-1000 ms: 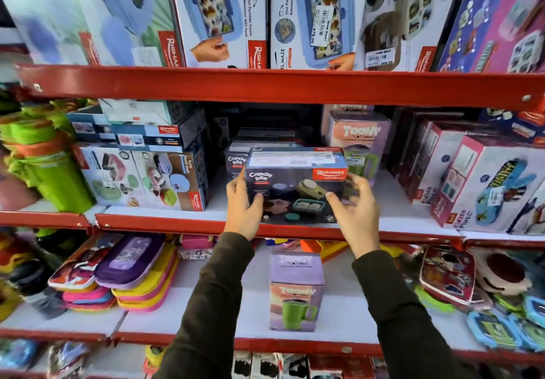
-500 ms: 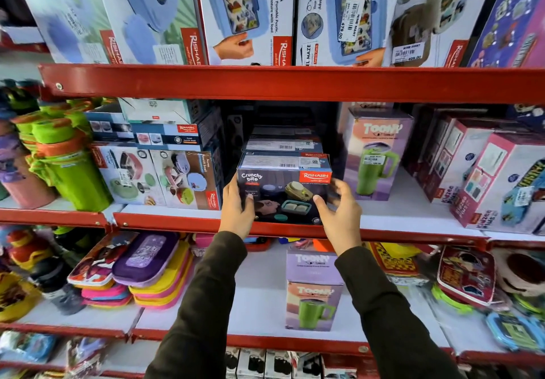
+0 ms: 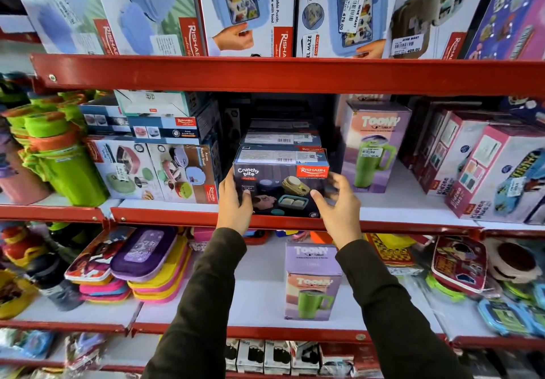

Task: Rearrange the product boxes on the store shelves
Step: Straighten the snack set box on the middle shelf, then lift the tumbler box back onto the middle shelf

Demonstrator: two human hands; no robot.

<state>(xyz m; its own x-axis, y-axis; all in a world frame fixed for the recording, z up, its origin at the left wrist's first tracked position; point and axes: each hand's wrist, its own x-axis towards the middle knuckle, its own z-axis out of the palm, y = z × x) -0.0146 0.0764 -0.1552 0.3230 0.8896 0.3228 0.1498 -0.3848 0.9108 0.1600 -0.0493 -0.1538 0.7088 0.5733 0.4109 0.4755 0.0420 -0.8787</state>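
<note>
Pushed further onto the red-edged shelf [image 3: 182, 218]: dark rectangular "Crunchy bite" cardboard box [image 3: 280, 185]. Left hand [image 3: 236, 204] grips its side; right hand [image 3: 339, 210] spread loose, blurred.

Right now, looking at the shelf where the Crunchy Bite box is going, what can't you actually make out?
All from the head view:
- Boxes behind the Crunchy Bite box: only their tops show; the fronts are hidden by it.
- Right hand: fingers motion-blurred, so contact with the box is unclear. The left hand covers the box's left edge.
- Barcode print on the box top: too small to read.
- Far-right boxes: cut off by the frame edge.
</note>
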